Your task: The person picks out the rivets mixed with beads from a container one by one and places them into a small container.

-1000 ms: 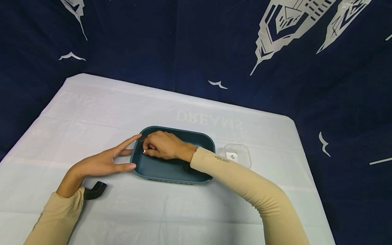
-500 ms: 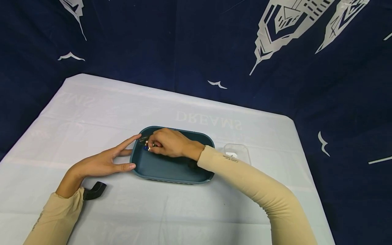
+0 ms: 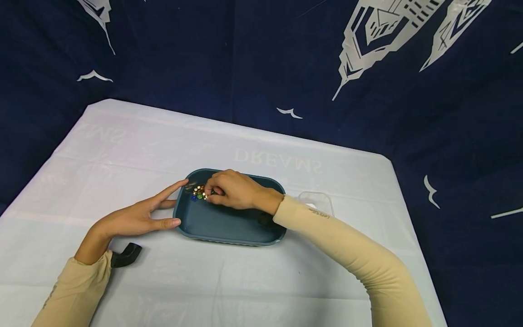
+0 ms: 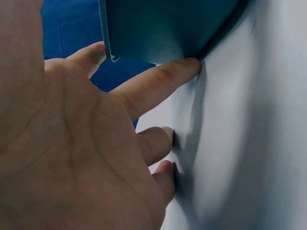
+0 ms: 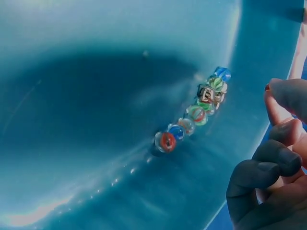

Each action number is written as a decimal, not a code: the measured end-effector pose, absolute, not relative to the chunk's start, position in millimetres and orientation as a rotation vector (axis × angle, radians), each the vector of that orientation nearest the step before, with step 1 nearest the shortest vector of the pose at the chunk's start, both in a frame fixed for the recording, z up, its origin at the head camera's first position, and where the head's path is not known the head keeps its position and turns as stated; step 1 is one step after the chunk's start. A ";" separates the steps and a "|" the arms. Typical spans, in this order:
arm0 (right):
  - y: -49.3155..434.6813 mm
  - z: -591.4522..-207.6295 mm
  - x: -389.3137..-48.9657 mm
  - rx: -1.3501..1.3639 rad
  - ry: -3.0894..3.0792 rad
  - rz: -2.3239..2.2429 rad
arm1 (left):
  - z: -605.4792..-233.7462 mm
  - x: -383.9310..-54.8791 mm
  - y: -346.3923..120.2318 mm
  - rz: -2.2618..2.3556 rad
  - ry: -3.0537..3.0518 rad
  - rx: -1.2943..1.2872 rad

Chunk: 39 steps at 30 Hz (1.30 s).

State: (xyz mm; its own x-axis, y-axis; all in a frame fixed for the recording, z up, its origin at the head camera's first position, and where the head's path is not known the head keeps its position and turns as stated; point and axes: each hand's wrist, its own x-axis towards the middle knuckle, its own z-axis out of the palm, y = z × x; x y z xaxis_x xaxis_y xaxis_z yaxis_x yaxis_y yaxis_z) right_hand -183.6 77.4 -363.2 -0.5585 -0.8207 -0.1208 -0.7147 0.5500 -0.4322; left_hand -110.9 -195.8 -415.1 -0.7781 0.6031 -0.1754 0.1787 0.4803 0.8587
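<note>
- From where I stand, the tray [image 3: 229, 231] sits on the table, with small marbles [image 5: 197, 115] lying on its floor toward its left end.
- The left hand [image 3: 140, 215] is spread wide at the tray's left end, thumb and forefinger touching the rim.
- The right hand [image 3: 237, 190] reaches into the tray beside the marbles, fingers bent and thumb near forefinger; I cannot tell whether it pinches anything.
- Overhead, the marbles are just gold, blue and green glints; the right wrist view shows swirled glass balls in a bent line along the tray's wall.
- Only the left wrist view shows the palm, with one fingertip by the tray's underside.
- Right of the tray is a clear box [image 3: 320, 199], partly covered by the right sleeve [image 3: 343, 243].
- Under the tray spreads a white tablecloth [image 3: 253, 281], faint backwards lettering [image 3: 278, 162] showing beyond it.
- Behind the tray hangs a navy curtain [image 3: 196, 45] printed with white birds [image 3: 289, 113] and buildings [image 3: 380, 32].
</note>
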 end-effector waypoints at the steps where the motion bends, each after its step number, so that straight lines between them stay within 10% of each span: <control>1: 78.3 -362.4 -183.5 -1.264 2.482 -0.487 | -415.1 -110.9 -195.8 1.240 2.271 0.648; 39: 126.2 -351.6 -181.4 -1.235 2.479 -0.670 | -415.9 -112.1 -195.0 1.238 2.278 0.646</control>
